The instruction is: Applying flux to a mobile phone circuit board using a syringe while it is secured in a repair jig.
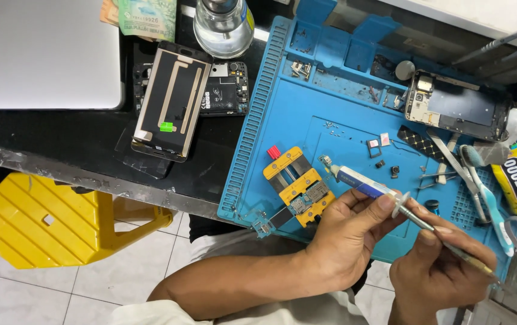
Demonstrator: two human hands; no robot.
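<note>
Both hands grip a syringe (361, 182) pointing up-left toward the yellow clamp (297, 185).

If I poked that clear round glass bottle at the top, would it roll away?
Probably not: the clear round glass bottle seems to stand upright on a wide base. It looks heavyish, smooth and breakable, perhaps slippery.

Open blue mat (342, 120) lies ahead of your hands, a bare lane running up its middle. The yellow clamp fixture (297, 186) blocks your left side, just beside your left hand (345, 232). Small loose parts (385, 159) dot the centre. To your right, tweezers (451, 165), a toothbrush (484, 189) and a glue tube (514, 183) crowd the edge; an opened phone (457, 105) closes the far end.
</note>
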